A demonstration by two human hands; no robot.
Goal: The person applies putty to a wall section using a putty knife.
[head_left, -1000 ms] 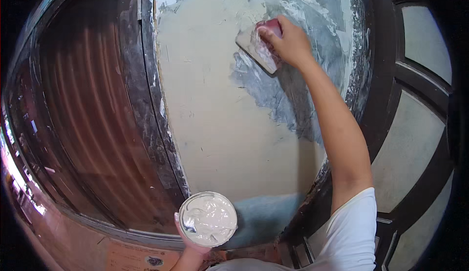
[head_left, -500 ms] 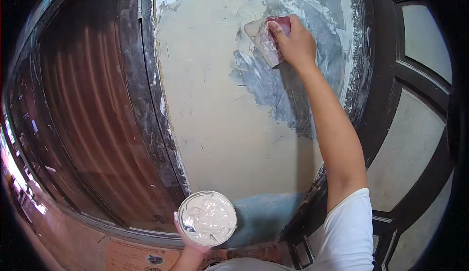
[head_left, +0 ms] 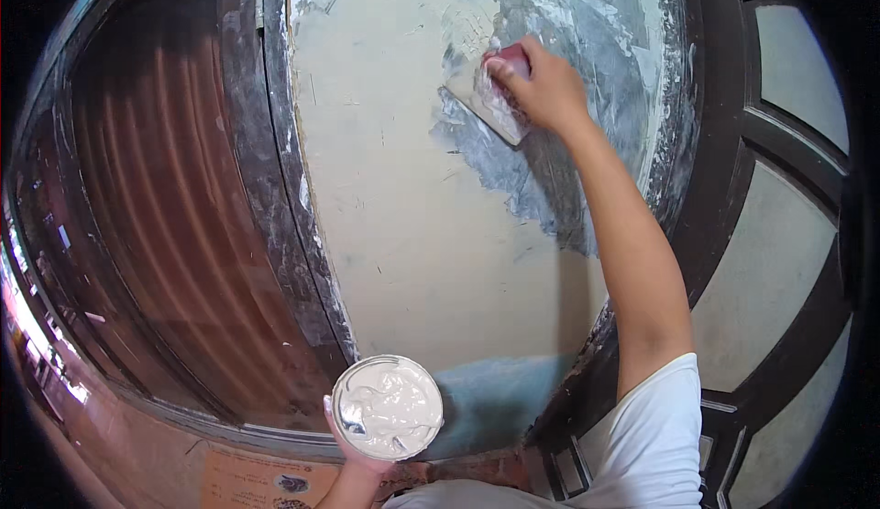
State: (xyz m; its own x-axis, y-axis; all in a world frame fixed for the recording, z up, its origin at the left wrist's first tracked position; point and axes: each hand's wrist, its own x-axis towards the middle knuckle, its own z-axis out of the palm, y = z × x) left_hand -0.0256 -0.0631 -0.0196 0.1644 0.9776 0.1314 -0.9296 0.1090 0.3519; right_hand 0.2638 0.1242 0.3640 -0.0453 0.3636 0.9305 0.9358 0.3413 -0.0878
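My right hand (head_left: 543, 89) is closed round the red handle of a putty knife (head_left: 490, 110), a wide scraper with pale paste smeared over it. Its blade edge rests against the wall panel (head_left: 376, 188), which is coated with cream putty on the left and shows bare grey-blue patches at the upper right. Low in the view, my left hand (head_left: 353, 449) grips a round tub (head_left: 390, 408) from its left side and below. Thick off-white putty fills the tub, its surface swirled and glossy. Most of the left fingers are hidden behind the tub.
To the left stands a dark-framed glass door (head_left: 165, 234) with a brown curtain behind it. Dark wooden panelling with pale insets (head_left: 770, 271) is at the right. A flattened cardboard piece (head_left: 261, 480) lies on the reddish floor by the door's foot.
My right hand has drawn the putty knife a little down and to the left along the wall, turning the blade slightly. The tub in my left hand has hardly moved.
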